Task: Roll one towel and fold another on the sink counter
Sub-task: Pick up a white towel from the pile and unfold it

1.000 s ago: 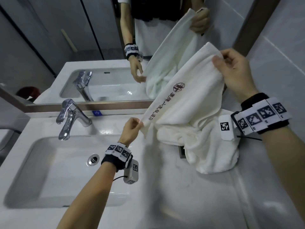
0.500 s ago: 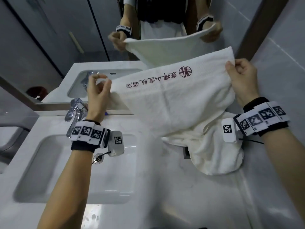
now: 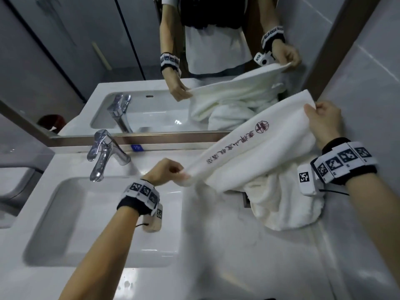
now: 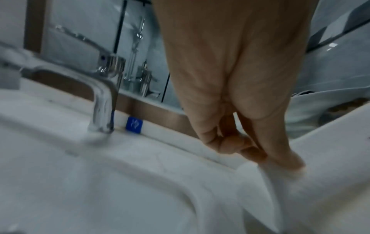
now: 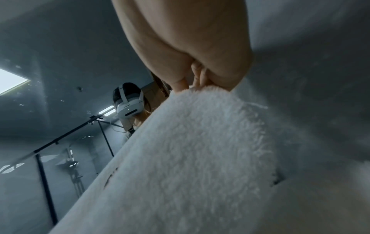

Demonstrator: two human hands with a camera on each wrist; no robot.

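Note:
A white towel (image 3: 255, 146) with dark red lettering is stretched slantwise above the counter between my two hands. My left hand (image 3: 171, 172) pinches its lower left corner just above the counter, right of the tap; the left wrist view shows that hand (image 4: 260, 152) with fingers curled on the white towel (image 4: 284, 190). My right hand (image 3: 320, 120) pinches the upper right corner higher up, near the wall; the right wrist view shows that hand (image 5: 202, 82) gripping the fluffy towel (image 5: 190, 150) edge. A second white towel (image 3: 285, 204) lies crumpled on the counter below it.
A white basin (image 3: 104, 224) is sunk in the counter (image 3: 216, 256) at the left, with a chrome tap (image 3: 104, 152) behind it. A mirror (image 3: 86, 61) runs along the back and a tiled wall (image 3: 368, 83) stands close on the right. A small dark fitting (image 3: 245, 199) shows by the crumpled towel.
My left hand has dropped from tap height down to just above the counter and moved right, tilting the towel. The right hand has held its corner and lowered a little.

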